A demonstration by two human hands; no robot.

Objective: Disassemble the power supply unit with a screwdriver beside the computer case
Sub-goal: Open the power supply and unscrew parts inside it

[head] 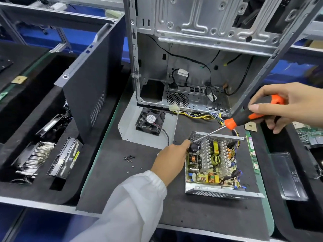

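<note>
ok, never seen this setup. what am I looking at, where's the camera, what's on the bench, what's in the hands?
There is no robot here: a person works with bare hands, and the one picture comes from a wide-angle camera on their head, looking forward and down.

On the dark bench mat sits the power supply unit, its cover already off, so the circuit board, coils and heat sinks show. Behind it stands the stripped computer case. The removed cover plate lies to the left with a black fan on it, and a few loose screws lie on the mat.

The right hand grips an orange and black screwdriver, whose tip points down into the unit's far left corner. The left hand, in a white sleeve, holds the unit's left side to steady it.
</note>
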